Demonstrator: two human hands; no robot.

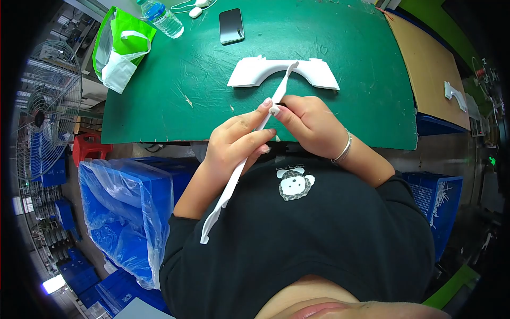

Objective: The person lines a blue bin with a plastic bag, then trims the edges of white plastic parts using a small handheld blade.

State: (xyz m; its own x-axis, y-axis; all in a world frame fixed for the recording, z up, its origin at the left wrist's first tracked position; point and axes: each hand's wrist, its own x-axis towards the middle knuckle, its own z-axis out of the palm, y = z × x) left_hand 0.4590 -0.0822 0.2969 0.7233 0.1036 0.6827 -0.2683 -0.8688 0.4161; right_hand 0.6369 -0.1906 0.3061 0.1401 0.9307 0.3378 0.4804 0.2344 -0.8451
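Observation:
A long white plastic part (227,190) is turned edge-on and slants from above my hands down toward my shirt. My left hand (232,142) grips it near the middle, with fingers and thumb on either side. My right hand (314,126) is closed close against the same part, its thumb by a small raised bit on the edge. A small dark thing shows between the right fingers, too little of it to name. Just beyond my hands, an arched white plastic part (251,72) lies on the green table (180,114), partly behind the held one.
A black phone (231,26), a water bottle (166,21), a white cable and a green bag (129,40) are at the table's back and left. Cardboard (425,64) at right bears a small white piece (455,96). Lined blue bin (125,207) and blue crate (443,204) flank me.

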